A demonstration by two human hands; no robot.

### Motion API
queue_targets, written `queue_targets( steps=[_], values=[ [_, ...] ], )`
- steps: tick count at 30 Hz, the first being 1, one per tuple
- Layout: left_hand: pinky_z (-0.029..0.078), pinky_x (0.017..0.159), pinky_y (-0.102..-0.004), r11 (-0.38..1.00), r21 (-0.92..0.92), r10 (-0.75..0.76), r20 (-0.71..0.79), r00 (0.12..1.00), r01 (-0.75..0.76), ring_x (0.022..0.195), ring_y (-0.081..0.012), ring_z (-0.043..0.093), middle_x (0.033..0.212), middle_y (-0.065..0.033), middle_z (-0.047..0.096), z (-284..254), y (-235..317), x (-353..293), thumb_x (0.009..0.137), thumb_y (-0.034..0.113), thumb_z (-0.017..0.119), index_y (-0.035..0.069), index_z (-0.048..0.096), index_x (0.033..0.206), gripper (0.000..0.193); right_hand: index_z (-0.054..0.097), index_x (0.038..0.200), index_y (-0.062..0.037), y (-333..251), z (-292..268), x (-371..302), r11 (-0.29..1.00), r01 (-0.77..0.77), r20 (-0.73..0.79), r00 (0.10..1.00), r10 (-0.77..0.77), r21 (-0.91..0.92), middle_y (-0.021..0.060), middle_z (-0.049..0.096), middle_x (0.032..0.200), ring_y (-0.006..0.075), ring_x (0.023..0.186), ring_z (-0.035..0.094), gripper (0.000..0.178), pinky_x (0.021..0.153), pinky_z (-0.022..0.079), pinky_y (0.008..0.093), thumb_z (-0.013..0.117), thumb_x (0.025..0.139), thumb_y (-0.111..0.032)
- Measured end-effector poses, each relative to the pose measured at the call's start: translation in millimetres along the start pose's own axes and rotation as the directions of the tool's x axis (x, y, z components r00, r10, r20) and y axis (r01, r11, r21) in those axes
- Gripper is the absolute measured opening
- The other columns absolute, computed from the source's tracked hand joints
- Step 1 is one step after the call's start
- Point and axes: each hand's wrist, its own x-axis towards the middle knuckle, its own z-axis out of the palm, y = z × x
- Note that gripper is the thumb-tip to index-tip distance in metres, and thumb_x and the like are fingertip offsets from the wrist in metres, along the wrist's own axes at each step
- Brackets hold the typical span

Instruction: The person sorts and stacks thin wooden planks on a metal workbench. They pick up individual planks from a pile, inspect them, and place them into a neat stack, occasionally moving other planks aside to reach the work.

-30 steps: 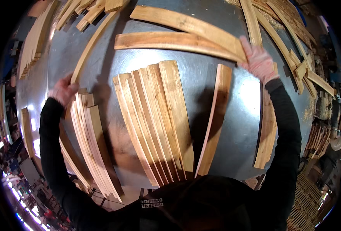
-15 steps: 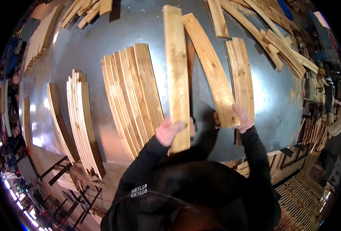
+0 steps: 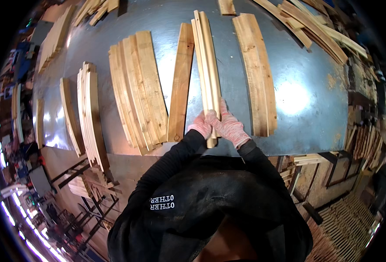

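Both my hands, in pink-and-white knit gloves, close around the near end of a few narrow wooden boards (image 3: 207, 65) standing on edge, side by side, over the metal table. My left hand (image 3: 200, 125) grips the bundle from the left, and my right hand (image 3: 229, 127) wraps it from the right, its thumb on top. Just left of the bundle, a darker reddish board (image 3: 181, 83) lies flat. Beyond it is a row of overlapping boards (image 3: 137, 89). To the right, more boards (image 3: 255, 74) lie partly overlapped.
The metal table (image 3: 295, 126) spreads beneath everything. At left stand a tight stack of narrow boards (image 3: 88, 111) and a single board (image 3: 70, 115). Loose offcuts (image 3: 313, 26) pile at the far right, near sawdust. Slatted wood (image 3: 343, 225) lies below right.
My hands were apart, each holding a separate board. They have come together, and the boards are now on edge in one bundle. The view has shifted slightly.
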Motion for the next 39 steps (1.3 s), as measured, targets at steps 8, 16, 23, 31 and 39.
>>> queue_targets(
  steps=[8,16,23,31,39],
  values=[
    [0.049,0.083,-0.0485,0.307,0.945,0.595,-0.281,0.753,0.110,0.099,-0.0388,0.058,0.117,-0.0213,0.055,-40,106,-59,0.084,0.036,0.065,-0.001,0.034,0.139,0.073,-0.004,0.153,-0.0039,17,45,29,0.970,0.074,0.064,0.994,-0.091,0.232,0.0284,0.037,0.142,0.0372,0.125,0.049,0.125,0.104,0.043,0.0365,0.081,0.067,-0.034],
    [0.048,0.090,-0.0443,0.621,0.780,0.333,-0.349,0.876,0.075,0.108,-0.0361,0.061,0.112,-0.0228,0.064,-78,86,-90,0.098,0.046,0.041,0.004,0.050,0.133,0.055,-0.009,0.152,-0.0039,-48,70,53,0.981,0.147,0.327,0.928,-0.180,0.123,0.0306,0.032,0.145,0.0410,0.131,0.041,0.126,0.108,0.038,0.0389,0.075,0.071,-0.051],
    [0.040,0.101,-0.0482,0.507,0.482,0.166,-0.868,0.467,0.715,0.119,-0.0434,0.052,0.122,-0.0289,0.058,-257,120,-74,0.094,0.060,0.039,0.007,0.033,0.145,0.074,-0.020,0.145,0.0070,-103,124,43,0.967,0.209,0.452,0.855,-0.253,0.147,0.0328,0.015,0.153,0.0367,0.143,0.022,0.124,0.115,0.025,0.0351,0.068,0.081,-0.050],
    [0.047,0.091,-0.0475,0.356,0.713,0.128,-0.677,0.724,0.604,0.111,-0.0437,0.059,0.122,-0.0314,0.058,-264,140,-93,0.089,0.072,0.037,0.000,0.038,0.139,0.088,-0.014,0.147,0.0076,-175,115,40,0.946,0.104,0.655,0.744,0.130,-0.307,0.0275,0.059,0.124,0.0405,0.109,0.061,0.116,0.097,0.044,0.0456,0.053,0.085,-0.064],
    [0.041,0.107,-0.0442,0.628,0.777,0.626,-0.480,0.615,-0.033,0.131,-0.0368,0.043,0.145,-0.0268,0.036,-280,105,-93,0.084,0.030,0.073,-0.001,0.019,0.150,0.091,0.029,0.145,0.0049,-84,-4,60,0.879,0.241,-0.271,0.888,-0.371,-0.412,0.0239,0.061,0.112,0.0391,0.110,0.059,0.098,0.090,0.048,0.0429,0.061,0.081,-0.062]
  ],
)
